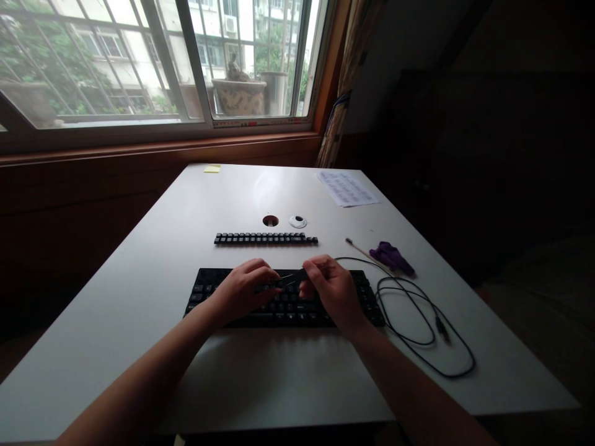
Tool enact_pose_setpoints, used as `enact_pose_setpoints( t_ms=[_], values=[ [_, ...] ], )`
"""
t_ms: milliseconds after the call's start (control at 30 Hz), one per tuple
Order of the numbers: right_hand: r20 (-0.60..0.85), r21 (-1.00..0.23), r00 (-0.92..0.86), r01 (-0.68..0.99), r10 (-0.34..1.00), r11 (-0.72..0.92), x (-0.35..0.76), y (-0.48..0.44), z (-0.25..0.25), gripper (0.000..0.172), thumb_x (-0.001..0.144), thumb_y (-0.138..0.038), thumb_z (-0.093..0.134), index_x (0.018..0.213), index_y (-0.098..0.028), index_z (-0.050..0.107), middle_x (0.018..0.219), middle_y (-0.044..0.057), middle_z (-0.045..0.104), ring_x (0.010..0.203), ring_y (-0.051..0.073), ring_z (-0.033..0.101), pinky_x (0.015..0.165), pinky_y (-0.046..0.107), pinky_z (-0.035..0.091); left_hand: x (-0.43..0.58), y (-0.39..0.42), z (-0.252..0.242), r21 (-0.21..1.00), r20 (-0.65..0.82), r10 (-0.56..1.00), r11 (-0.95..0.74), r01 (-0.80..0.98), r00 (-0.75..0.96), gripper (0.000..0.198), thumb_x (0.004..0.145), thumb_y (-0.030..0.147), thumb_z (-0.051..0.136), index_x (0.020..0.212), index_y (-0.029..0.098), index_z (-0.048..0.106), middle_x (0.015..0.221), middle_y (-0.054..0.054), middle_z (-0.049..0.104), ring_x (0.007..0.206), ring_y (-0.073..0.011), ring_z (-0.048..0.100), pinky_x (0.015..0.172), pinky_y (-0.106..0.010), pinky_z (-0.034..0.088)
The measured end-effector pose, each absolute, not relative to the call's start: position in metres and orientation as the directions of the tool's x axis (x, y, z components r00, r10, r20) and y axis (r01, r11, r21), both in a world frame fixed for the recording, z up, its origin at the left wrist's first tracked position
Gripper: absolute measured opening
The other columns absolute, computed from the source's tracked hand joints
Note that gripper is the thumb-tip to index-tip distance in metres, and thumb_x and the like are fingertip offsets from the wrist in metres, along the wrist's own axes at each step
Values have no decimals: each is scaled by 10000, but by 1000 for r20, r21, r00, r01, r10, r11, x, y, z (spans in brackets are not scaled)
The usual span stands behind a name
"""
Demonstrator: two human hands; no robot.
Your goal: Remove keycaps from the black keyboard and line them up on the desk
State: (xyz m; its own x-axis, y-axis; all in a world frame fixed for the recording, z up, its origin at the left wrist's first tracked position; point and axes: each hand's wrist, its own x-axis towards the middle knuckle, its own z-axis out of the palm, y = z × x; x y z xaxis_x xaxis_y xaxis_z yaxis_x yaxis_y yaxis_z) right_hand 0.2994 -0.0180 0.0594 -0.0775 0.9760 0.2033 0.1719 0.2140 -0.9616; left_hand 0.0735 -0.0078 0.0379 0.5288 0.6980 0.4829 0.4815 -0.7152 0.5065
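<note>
A black keyboard [279, 317] lies on the white table, with both my hands over it. My right hand [332, 288] is closed round the dark handle of a wire keycap puller [290, 279], whose two thin metal prongs point left. At the prong tips, my left hand [246, 285] has its thumb and forefinger curled in a pinch; what lies between them is too dark to make out. Removed black keycaps [264, 238] stand in neat rows behind the keyboard. The upper middle keys are partly hidden by my hands.
A coiled black USB cable [434, 334] lies at the right. Near it are a purple cloth [393, 257] and a thin stick-like brush [357, 249]. Behind the keycaps are a table hole [270, 220] and its white cover [298, 222]. Printed papers [348, 189] and a yellow note [212, 168] lie farther back.
</note>
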Motion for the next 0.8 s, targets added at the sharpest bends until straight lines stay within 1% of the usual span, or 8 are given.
enact_pose_setpoints(
  t_ms=[167,400,467,533,600,633,733,800],
  values=[
    [185,-965,-37,184,982,189,298,-22,53,310,899,-520,592,879,-210,584,583,-14,683,474,155,671,470,231,533,74,-7,37,506,491,701,-713,485,517,131,918,274,604,1008,193,652,924,-74,637,819,-176,607,727,-300,512],
    [178,-965,-5,196,984,176,294,-25,47,289,911,-502,577,886,-215,592,604,-10,688,498,164,679,487,247,548,74,-6,36,395,539,657,-750,531,527,112,904,250,616,1005,205,638,934,-78,666,877,-210,601,765,-342,515],
    [198,-957,-1,216,980,193,295,-24,45,268,919,-484,571,884,-219,595,599,-16,680,498,161,672,495,248,540,73,-6,36,412,546,659,-749,519,518,130,901,234,624,1028,203,630,957,-76,668,887,-203,606,759,-326,522],
    [253,-934,19,267,967,239,299,-24,43,244,930,-460,563,882,-224,603,590,-23,665,502,156,661,512,248,529,72,-7,36,457,547,669,-742,490,503,151,900,207,623,1050,197,621,987,-75,665,852,-176,613,729,-293,529],
    [353,-873,40,374,935,313,306,-23,41,215,940,-427,556,879,-229,614,595,-22,651,519,155,646,543,259,519,72,-7,35,510,544,684,-730,456,486,159,902,178,610,1060,189,613,1009,-73,658,781,-140,615,692,-263,530],
    [416,-822,45,445,908,355,311,-22,41,200,942,-407,553,875,-231,618,615,-15,653,541,159,642,568,271,516,72,-7,34,531,544,689,-724,440,478,158,902,165,604,1059,185,610,1013,-72,653,752,-126,616,680,-254,530],
    [604,-612,7,644,797,458,327,-18,40,157,947,-330,538,853,-233,618,739,25,670,673,185,637,676,317,506,73,-7,34,566,549,696,-717,407,463,155,901,139,590,1050,178,606,1005,-69,641,736,-112,635,679,-245,534],
    [688,-500,-35,701,725,509,337,-14,40,129,945,-263,525,853,-230,610,802,43,648,771,202,619,749,347,495,74,-7,35,576,555,694,-718,390,459,156,903,132,585,1050,179,608,997,-71,643,767,-122,647,696,-249,540]
  ],
)
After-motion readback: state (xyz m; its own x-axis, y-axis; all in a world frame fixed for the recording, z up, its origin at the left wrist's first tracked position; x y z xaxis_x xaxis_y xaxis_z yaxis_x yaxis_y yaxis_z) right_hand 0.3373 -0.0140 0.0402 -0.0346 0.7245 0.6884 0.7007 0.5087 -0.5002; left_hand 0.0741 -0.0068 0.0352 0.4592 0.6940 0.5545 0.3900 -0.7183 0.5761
